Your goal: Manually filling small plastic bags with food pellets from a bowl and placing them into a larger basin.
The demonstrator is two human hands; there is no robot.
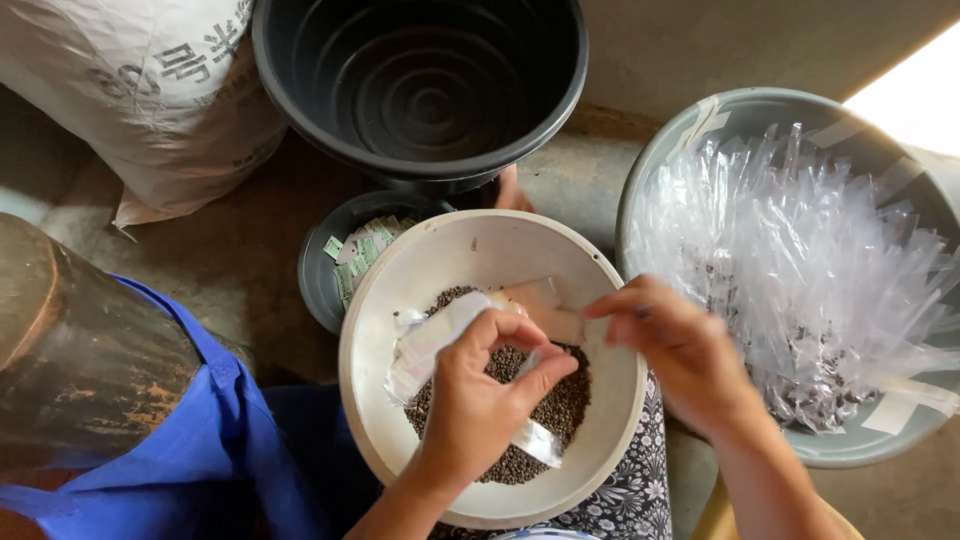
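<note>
Clear plastic, long and narrow, is what I hold: a small sachet (pixel 440 345) that runs on a slant from upper right to lower left, its long axis tilted across the white basin (pixel 400 300) resting on my lap. It hangs just above the heap of dark brown pellets (pixel 555 405) in the basin's middle, and looks crumpled and whitish where the light strikes it. My left hand (pixel 480 400) comes up from below, palm away from me, fingers curled into a loose ring with thumb and forefinger pinched on the sachet. My right hand (pixel 680 345) reaches in from the right, back uppermost, fingertips drawn together at the upper end of the plastic; whether they truly grip it I cannot tell. Beside the basin stands a grey tub (pixel 740 110) heaped with clear sachets (pixel 800 260), an empty black bucket (pixel 420 80) and a small dish of green-printed packets (pixel 362 250).
</note>
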